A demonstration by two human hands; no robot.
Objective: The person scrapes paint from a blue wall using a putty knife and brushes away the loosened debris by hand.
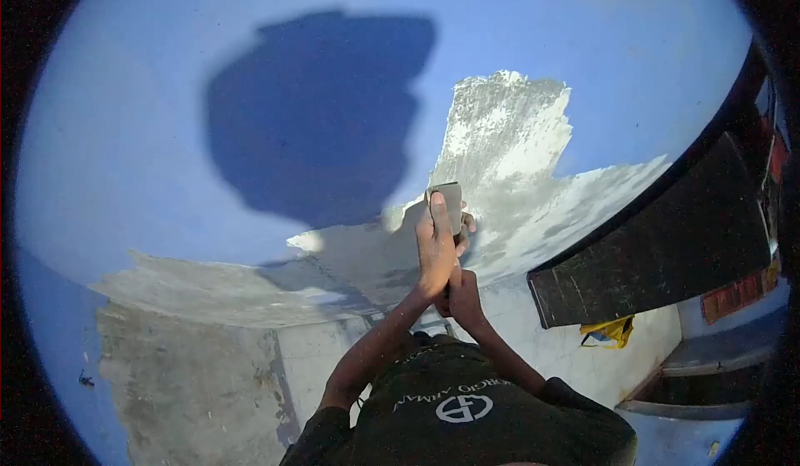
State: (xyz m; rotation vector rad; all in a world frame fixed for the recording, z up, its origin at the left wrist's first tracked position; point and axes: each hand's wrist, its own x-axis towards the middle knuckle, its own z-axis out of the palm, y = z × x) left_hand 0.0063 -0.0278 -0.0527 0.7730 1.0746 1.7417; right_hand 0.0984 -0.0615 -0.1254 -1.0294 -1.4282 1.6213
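A flat grey rectangular piece point(451, 202) with a thin dark top edge is in my left hand point(437, 249). The left thumb presses on its front, and the fingertips curl round its right side. Just below, my right hand point(463, 298) is closed in a fist by the left wrist; I cannot tell what it holds. Both hands are raised before the blue wall point(583, 33), where a rough white and grey patch point(508, 129) runs behind the grey piece. The patch widens into a grey band point(208, 287) to the left.
A large head-shaped shadow point(312, 116) falls on the blue wall. On the right hangs a dark board point(658, 233), with a yellow cloth-like thing point(612, 331) under its lower edge. Dark shelf-like openings point(708, 383) are at lower right. My dark printed shirt point(458, 416) fills the bottom.
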